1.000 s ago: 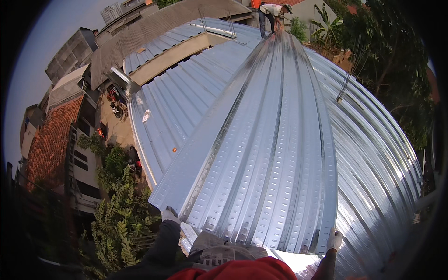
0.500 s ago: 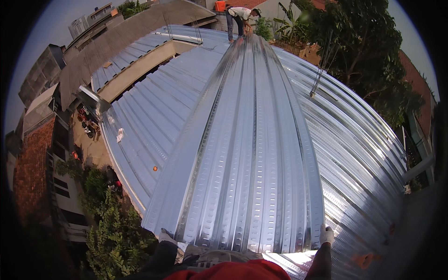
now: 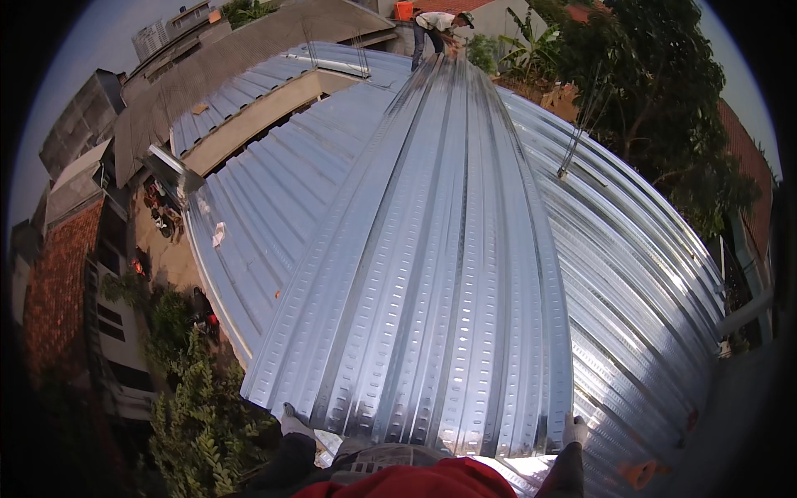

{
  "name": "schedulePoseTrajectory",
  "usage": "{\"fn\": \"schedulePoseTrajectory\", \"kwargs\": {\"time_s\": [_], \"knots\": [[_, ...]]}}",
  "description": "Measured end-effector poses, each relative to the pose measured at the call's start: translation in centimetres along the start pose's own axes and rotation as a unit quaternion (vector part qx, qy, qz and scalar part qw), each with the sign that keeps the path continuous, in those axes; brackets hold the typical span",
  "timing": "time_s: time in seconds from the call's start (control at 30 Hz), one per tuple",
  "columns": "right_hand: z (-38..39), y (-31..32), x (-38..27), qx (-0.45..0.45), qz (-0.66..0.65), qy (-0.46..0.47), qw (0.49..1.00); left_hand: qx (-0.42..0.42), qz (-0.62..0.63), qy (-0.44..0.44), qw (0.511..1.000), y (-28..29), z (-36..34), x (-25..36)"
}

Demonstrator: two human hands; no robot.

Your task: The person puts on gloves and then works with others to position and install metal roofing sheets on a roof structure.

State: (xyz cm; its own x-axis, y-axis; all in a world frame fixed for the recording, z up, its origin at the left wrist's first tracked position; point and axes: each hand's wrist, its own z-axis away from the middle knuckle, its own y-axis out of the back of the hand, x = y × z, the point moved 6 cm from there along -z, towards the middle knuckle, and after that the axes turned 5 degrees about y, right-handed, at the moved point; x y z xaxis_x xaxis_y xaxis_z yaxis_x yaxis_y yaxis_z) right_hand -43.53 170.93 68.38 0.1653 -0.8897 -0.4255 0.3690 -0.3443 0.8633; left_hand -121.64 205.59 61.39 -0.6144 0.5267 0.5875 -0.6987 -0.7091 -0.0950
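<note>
We have the long ribbed metal decking sheet [image 3: 423,290] stretched out before us, over the roof's metal decking [image 3: 635,274]. Our gloved left hand [image 3: 295,422] pinches its near edge by the left corner; our gloved right hand [image 3: 574,431] closes on the near right corner. A co-worker [image 3: 436,25] bends over the far end.

The metal sheet's [image 3: 415,274] left edge now reaches further out over the roof [image 3: 315,149], covering most of a small orange object [image 3: 278,294] (in full sight a second ago). Rows of dents now show along the sheet's left strip, where it looks smooth in the earlier views. The co-worker [image 3: 444,23] appears further left than at first, and the left hand [image 3: 296,424] lower in view.
</note>
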Motion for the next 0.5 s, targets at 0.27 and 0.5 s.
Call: {"fn": "schedulePoseTrajectory", "kwargs": {"time_s": [0.27, 0.5], "knots": [[-1.6, -2.0, 2.5, 0.007, -0.015, -0.022, 1.0, -0.031, -0.063, -0.03, 0.997, -4.1, -1.0, 2.0], [0.0, -0.2, -1.2, -0.007, -0.005, -0.039, 0.999, -0.029, -0.154, -0.035, 0.987, -4.3, -2.4, 3.8]]}}
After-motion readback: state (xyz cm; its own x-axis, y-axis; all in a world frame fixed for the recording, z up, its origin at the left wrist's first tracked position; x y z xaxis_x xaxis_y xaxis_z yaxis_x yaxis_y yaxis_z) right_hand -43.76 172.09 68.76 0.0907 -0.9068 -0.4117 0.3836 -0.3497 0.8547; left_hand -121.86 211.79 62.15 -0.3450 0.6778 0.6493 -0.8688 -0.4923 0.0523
